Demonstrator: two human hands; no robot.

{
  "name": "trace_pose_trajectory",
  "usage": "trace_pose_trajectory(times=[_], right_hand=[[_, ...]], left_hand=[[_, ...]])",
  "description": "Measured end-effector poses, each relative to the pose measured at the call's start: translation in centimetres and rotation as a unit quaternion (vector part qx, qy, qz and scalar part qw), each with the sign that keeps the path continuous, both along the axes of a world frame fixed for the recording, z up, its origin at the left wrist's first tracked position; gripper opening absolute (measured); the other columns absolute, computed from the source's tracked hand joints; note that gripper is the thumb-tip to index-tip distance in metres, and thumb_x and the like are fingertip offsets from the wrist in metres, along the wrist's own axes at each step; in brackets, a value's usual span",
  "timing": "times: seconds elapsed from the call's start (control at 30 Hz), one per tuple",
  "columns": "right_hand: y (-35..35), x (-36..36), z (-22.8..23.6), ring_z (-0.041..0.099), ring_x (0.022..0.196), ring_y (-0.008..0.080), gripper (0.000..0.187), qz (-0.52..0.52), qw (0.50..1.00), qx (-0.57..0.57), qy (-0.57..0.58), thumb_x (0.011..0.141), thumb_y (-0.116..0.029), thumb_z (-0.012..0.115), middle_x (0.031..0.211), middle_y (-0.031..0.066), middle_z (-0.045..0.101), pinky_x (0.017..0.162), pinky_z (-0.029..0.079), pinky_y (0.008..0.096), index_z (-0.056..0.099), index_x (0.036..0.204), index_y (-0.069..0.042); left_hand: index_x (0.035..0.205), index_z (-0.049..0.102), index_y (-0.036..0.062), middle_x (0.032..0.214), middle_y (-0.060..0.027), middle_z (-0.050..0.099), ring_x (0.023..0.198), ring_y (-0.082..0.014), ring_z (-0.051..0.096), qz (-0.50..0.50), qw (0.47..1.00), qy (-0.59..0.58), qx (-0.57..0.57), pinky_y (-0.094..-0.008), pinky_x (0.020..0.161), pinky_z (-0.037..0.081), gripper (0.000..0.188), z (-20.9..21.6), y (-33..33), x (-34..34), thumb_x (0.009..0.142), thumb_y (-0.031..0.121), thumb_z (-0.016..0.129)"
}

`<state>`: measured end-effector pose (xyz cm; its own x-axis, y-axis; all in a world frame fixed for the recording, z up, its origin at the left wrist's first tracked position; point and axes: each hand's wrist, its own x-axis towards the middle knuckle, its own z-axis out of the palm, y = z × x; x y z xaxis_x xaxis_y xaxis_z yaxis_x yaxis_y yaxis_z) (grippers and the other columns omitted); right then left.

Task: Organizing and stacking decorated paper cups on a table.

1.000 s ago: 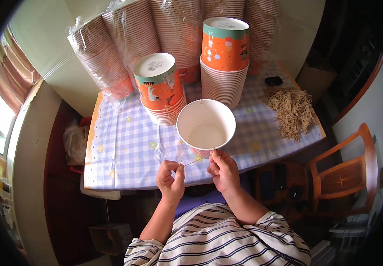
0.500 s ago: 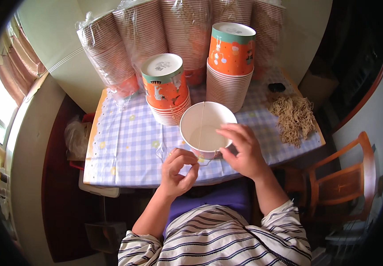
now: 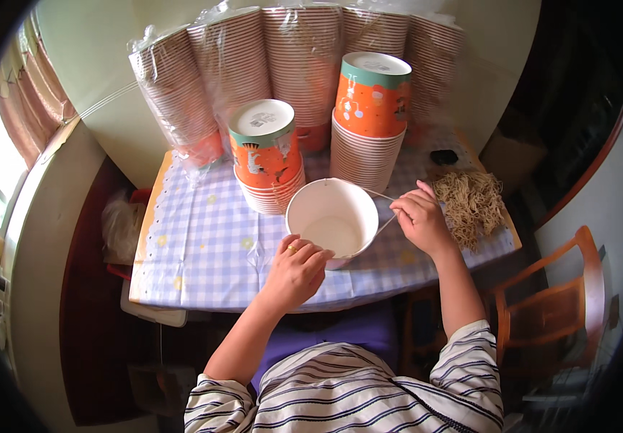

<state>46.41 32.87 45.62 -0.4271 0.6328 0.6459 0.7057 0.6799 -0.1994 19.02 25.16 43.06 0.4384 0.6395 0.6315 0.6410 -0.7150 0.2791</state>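
Observation:
A white paper bucket (image 3: 333,216) stands with its mouth up near the front edge of the table. My left hand (image 3: 295,274) is closed at its near rim, thumb hidden, fingertips on the edge. To the right, my right hand (image 3: 421,218) pinches a thin tan cord (image 3: 378,193), pulled out taut in a loop from the far and near sides of the rim. Just behind the bucket, on its left, stands a short stack of upright paper buckets topped by an upturned orange and green one (image 3: 262,148). A taller such stack (image 3: 370,133) stands behind it on the right.
Several tall plastic-wrapped stacks of paper buckets (image 3: 232,68) line the back by the wall. A heap of tan cords (image 3: 470,206) lies at the right on the checked tablecloth (image 3: 196,245), a small black object (image 3: 443,156) behind it. A wooden chair (image 3: 553,285) stands at right.
My right hand has moved off the bucket to the right, drawing the cord out sideways; before, it ran across the mouth. My left hand has come onto the near rim.

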Motion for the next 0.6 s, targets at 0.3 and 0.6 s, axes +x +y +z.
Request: trace_pose_trajectory(times=[0.3,0.6], right_hand=[[-4.8,-2.1,-8.2,0.058,0.099,0.0262,0.015,0.052,0.998,-0.031,-0.034,0.069,-0.013,0.070,0.088,0.0076,0.063,0.103,0.032,0.0522,0.065,0.083,-0.010],[-7.9,-5.7,-5.3,0.055,0.096,0.0237,0.015,0.090,0.990,-0.023,0.103,0.072,-0.020,0.073,0.082,0.0031,0.059,0.103,0.030,0.0498,0.065,0.081,-0.012]], left_hand=[[0.092,0.065,0.0097,0.081,-0.0025,0.063,0.079,-0.0203,0.059,0.035,0.999,-0.015,0.009,-0.0378,0.081,0.042,0.026,0.1,-0.2,0.1,0.069,-0.002,0.064],[0.092,0.066,0.0106,0.079,-0.0023,0.063,0.077,-0.0207,0.058,0.052,0.999,-0.007,0.006,-0.0359,0.077,0.041,0.026,0.6,-0.7,0.3,0.069,0.000,0.063]])
